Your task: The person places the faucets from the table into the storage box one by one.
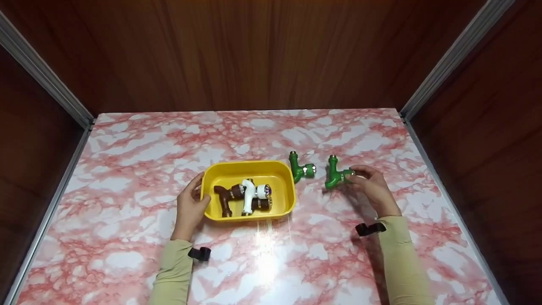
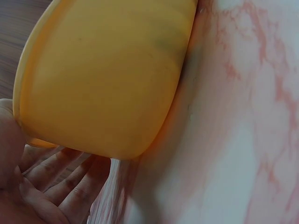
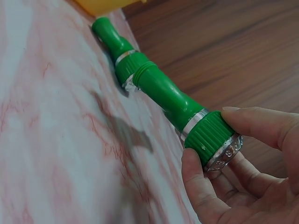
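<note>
My left hand [image 1: 189, 211] grips the left wall of a yellow plastic tub [image 1: 241, 170], its thumb at the rim and the other fingers along the outside. Inside the tub lie a brown tap [image 1: 224, 198], a white tap [image 1: 248, 198] and another brown tap [image 1: 261, 203] partly hidden under the white one. With thumb and fingertips, my right hand [image 1: 376, 192] pinches a green tap [image 1: 333, 173] by its ribbed knob [image 3: 210, 137]. That tap is held over the table, its shadow falling below it in the right wrist view. A second green tap [image 1: 296, 169] lies against the tub's right side.
The table top [image 1: 139, 178] has a red and white marbled pattern. Dark wood-grain panels [image 1: 254, 55] enclose it at the back and both sides, with grey metal strips [image 1: 457, 55] at the corners. A black band piece [image 1: 370, 229] sits at each wrist.
</note>
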The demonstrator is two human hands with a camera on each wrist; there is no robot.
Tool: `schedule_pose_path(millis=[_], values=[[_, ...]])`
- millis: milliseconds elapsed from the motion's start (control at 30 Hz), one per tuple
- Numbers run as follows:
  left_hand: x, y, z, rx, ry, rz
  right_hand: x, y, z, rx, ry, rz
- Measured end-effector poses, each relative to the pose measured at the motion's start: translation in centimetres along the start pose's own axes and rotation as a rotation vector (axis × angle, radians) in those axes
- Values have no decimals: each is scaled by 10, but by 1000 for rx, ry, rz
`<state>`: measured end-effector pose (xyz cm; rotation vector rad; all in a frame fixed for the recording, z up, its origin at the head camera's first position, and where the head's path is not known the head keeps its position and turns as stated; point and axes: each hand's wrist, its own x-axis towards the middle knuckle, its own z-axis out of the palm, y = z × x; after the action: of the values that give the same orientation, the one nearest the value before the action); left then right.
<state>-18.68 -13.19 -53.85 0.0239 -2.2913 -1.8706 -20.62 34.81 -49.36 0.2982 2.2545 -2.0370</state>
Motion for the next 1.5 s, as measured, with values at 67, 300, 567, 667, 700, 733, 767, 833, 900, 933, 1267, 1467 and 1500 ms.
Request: schedule_pose_path(millis=[67, 300, 567, 667, 700, 733, 767, 833, 900, 933, 1267, 1467, 1500], values=[[0, 0, 0, -2, -3, -1, 0, -1, 1, -2, -4, 0], [0, 3, 0, 29, -13, -14, 0, -2, 3, 26, -1, -39], [0, 1, -1, 31, -20, -13, 0, -2, 7, 48, 8, -58], [0, 3, -1, 35, -26, -32, -1, -3, 8, 62, 0, -70], [-1, 5, -1, 31, -28, -40, -1, -4, 9, 64, -6, -74], [-2, 10, -2, 31, -33, -45, -1, -4, 9, 63, -13, -78], [-3, 14, -2, 29, -35, -50, -2, -4, 9, 63, -16, -81], [-6, 25, -3, 26, -41, -53, -2, -4, 10, 60, -16, -85], [-8, 33, -3, 29, -45, -48, -2, -5, 10, 50, -11, -83], [-9, 36, -3, 32, -47, -41, -2, -5, 11, 45, -9, -80], [-1, 3, -1, 29, -23, -11, -3, -6, 15, 59, 1, -58], [-1, 2, 0, 32, -3, -1, -4, -8, 20, 86, -13, -58], [-1, 2, 0, 34, -4, -3, -4, -8, 20, 85, -15, -60]])
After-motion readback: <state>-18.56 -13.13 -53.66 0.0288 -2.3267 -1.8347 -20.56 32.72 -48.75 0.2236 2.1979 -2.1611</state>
